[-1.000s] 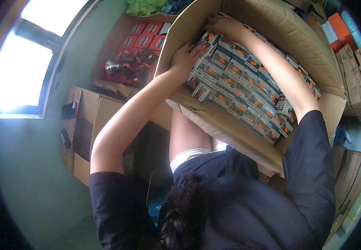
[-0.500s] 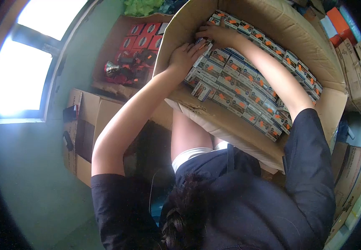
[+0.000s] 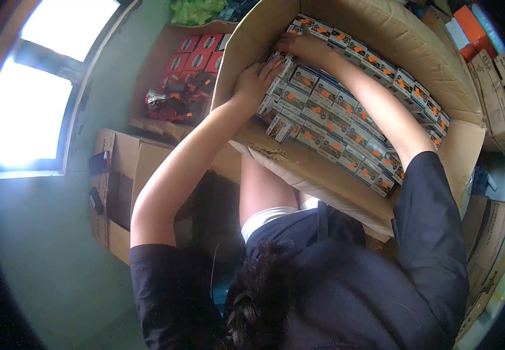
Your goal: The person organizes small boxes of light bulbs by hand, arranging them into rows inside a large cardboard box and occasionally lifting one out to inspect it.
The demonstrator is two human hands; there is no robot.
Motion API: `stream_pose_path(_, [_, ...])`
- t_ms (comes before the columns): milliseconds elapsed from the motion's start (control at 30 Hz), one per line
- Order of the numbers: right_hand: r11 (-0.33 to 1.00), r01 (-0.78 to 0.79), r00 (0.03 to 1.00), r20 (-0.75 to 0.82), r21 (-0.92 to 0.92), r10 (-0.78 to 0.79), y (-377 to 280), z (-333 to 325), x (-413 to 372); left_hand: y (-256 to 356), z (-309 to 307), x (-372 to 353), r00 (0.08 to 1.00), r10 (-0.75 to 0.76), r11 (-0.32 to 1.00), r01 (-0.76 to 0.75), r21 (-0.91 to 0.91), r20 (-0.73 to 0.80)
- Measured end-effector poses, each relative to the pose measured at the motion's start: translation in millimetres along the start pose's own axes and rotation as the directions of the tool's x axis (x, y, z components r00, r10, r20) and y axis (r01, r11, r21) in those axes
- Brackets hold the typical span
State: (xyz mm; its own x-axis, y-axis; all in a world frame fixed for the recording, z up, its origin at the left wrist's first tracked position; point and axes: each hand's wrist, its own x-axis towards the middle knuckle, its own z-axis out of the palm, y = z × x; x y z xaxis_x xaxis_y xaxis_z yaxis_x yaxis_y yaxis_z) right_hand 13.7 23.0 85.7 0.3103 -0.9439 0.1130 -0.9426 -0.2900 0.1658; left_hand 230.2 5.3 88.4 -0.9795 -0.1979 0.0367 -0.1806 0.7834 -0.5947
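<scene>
Currently, boxes [image 3: 329, 119] lie in rows inside the carton [image 3: 401, 44]. The left hand [image 3: 251, 83] touches boxes near the left side; the right hand [image 3: 305, 49] is just beside, over others. Whether these 2 hands grip anything, I cannot tell.

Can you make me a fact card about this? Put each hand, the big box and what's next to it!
Left hand: touching small boxes near the big box's left wall
Right hand: at the small boxes too, grip unclear
Big box: open cardboard, rows inside
Stickers: orange
Next to it: carton with red boxes
</scene>
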Motion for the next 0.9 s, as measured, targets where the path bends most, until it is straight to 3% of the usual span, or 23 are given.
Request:
stream_pose_path(100, [0.999,0.048,0.998,-0.039,-0.001,-0.049,1,-2,-6,1,-4,-3,1.000,-0.012,1.000,0.012,-0.015,0.021])
stream_pose_path(167, [0.991,0.084,0.993,-0.088,0.106,-0.075,-12,-31,-19,2,1,-4,0.999,-0.041,0.995,0.039,-0.088,-0.024])
stream_pose_path(267, [0.967,0.121,0.989,-0.114,0.224,-0.098,-24,-35,-21,2,-32,3,0.913,-0.009,0.999,-0.005,0.032,0.407])
stream_pose_path(367, [0.957,0.064,0.998,-0.035,0.281,-0.056,-36,-26,-10,-4,-51,6,0.858,0.059,0.995,-0.011,-0.096,0.511])
stream_pose_path(433, [0.958,0.014,0.999,0.045,0.287,-0.029,-43,-26,-1,-3,-9,-4,0.989,0.062,0.994,-0.049,-0.099,0.132])
stream_pose_path(467, [0.960,-0.004,0.996,0.085,0.282,-0.021,-46,-28,3,-3,7,-9,0.996,0.061,0.993,-0.067,-0.095,-0.067])
stream_pose_path(567, [0.976,-0.050,0.987,0.159,0.212,0.016,-54,-31,9,3,8,-12,0.999,-0.028,0.980,0.036,-0.197,0.043])
stream_pose_path(633, [0.981,-0.060,0.982,0.190,0.183,0.025,-55,-33,9,4,6,-12,0.998,-0.010,0.993,0.017,-0.113,0.056])
stream_pose_path(767, [0.986,-0.030,0.979,0.202,0.163,-0.004,-52,-30,12,4,13,-12,0.998,-0.037,0.982,0.027,-0.186,-0.048])
stream_pose_path(900, [0.986,-0.006,0.990,0.139,0.168,-0.018,-50,-21,11,2,18,-10,0.994,0.008,0.990,-0.023,-0.140,-0.111])
